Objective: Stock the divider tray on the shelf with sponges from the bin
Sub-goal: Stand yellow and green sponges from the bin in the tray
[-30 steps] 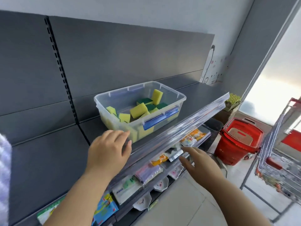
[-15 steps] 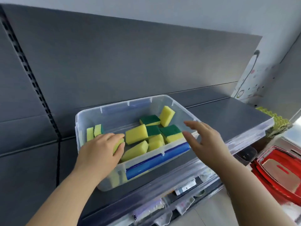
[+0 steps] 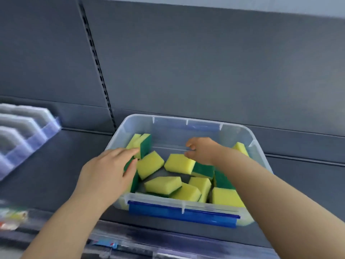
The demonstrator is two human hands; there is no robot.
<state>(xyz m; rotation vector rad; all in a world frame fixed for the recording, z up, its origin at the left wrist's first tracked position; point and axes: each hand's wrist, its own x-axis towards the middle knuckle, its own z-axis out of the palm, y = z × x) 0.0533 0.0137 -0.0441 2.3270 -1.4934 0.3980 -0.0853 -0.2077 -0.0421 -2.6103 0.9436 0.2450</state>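
A clear plastic bin (image 3: 186,119) with a blue front latch stands on the grey shelf and holds several yellow-and-green sponges. My left hand (image 3: 110,169) reaches over the bin's left rim, its straight fingers touching an upright sponge (image 3: 144,145). My right hand (image 3: 200,150) is inside the bin, fingers loosely curled just above the far corner of a flat yellow sponge (image 3: 178,163); nothing shows in its grasp. The clear divider tray (image 3: 28,131) sits on the same shelf at the far left, blurred, its compartments looking empty.
The grey shelf (image 3: 74,165) has a grey back panel with a slotted upright rail (image 3: 97,68) behind the bin. A clear price strip runs along the shelf's front edge. Packaged goods (image 3: 13,217) show on the lower shelf, bottom left.
The view came closer and shifted so the divider tray appears. My right hand moved from in front of the bin into it. My left hand slid forward to the upright sponges.
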